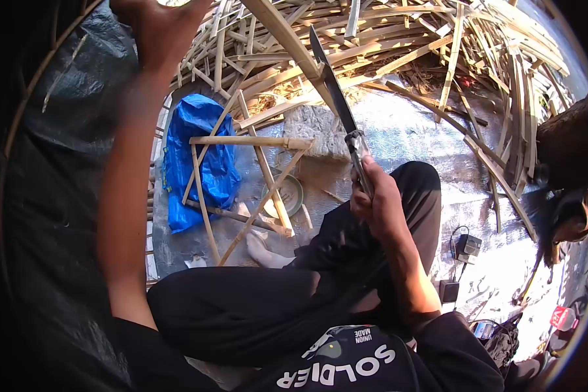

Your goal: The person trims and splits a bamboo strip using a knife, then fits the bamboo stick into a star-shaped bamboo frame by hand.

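My right hand (377,199) is wrapped round the handle of a long dark-bladed knife (335,88), which points up and away from me. The blade lies against a long bamboo strip (287,42) that slants down from the top edge. At the upper left, my left hand (160,23) is raised and partly cut off by the frame; its fingers and anything in them cannot be made out. Below the strip, a frame of joined bamboo sticks (251,141) rests beside my foot, partly over a blue plastic sheet (199,157).
A large heap of split bamboo strips (405,49) fills the far side. A grey stone block (317,130) and a round dish (284,196) lie ahead of my legs. Black adapters with a cable (468,248) and a dark bag (503,340) are at the right.
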{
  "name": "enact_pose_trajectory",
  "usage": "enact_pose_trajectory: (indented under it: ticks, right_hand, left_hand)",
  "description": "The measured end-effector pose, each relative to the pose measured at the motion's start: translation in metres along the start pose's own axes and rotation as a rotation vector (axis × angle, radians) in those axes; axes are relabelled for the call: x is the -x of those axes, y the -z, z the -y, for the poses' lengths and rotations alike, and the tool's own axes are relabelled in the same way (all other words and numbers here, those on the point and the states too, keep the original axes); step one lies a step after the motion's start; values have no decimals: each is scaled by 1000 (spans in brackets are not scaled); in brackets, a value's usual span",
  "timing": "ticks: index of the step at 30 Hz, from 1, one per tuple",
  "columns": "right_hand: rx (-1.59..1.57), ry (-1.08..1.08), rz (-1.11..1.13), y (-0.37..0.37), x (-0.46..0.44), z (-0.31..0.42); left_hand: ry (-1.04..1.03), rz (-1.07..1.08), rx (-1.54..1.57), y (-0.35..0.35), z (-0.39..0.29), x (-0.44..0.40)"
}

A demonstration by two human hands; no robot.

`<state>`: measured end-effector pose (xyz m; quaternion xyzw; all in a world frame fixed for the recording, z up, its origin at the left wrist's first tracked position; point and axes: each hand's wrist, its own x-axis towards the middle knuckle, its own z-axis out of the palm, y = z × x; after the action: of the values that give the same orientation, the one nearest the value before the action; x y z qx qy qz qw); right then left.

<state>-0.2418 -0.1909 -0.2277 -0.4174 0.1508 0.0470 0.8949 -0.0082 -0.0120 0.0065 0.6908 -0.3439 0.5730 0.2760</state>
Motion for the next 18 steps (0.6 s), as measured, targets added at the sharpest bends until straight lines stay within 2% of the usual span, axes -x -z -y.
enact_pose_trajectory:
  ticks: [1, 2, 3, 5, 6, 7, 8, 9, 11, 12, 13, 15, 18]
  right_hand:
    - [7, -2, 8, 1, -1, 0]
    - [9, 0, 8, 3, -2, 0]
    - [-17, -32, 18, 4, -3, -1]
    - [-33, -64, 35, 5, -5, -1]
    - [60, -30, 9, 4, -5, -3]
    - [149, 3, -18, 1, -4, -6]
    - [406, 121, -94, -4, -4, -7]
    - [400, 122, -97, -3, -7, -13]
    - [860, 504, -218, -1, -14, -24]
    - [718, 412, -213, -1, -13, -22]
    - [721, 416, -211, -1, -10, -16]
    - [414, 180, -152, -2, 0, 2]
    - [313, 237, -115, -10, 14, 27]
  left_hand:
    - [427, 242, 422, -2, 0, 5]
    - [943, 331, 722, -5, 0, 10]
    - [1018, 341, 692, -12, -21, 11]
    - [934, 209, 571, -32, -24, 28]
    - [936, 206, 570, -41, -16, 31]
    - [994, 152, 682, -49, -7, 32]
    - [1047, 98, 796, -52, -8, 29]
    - [1045, 104, 797, -54, -11, 28]
    - [981, 29, 845, -61, -19, 26]
    - [1003, 93, 839, -60, -16, 25]
    - [1000, 88, 840, -62, -15, 23]
    - [981, 113, 884, -64, -18, 20]
    - [1008, 148, 902, -62, -14, 18]
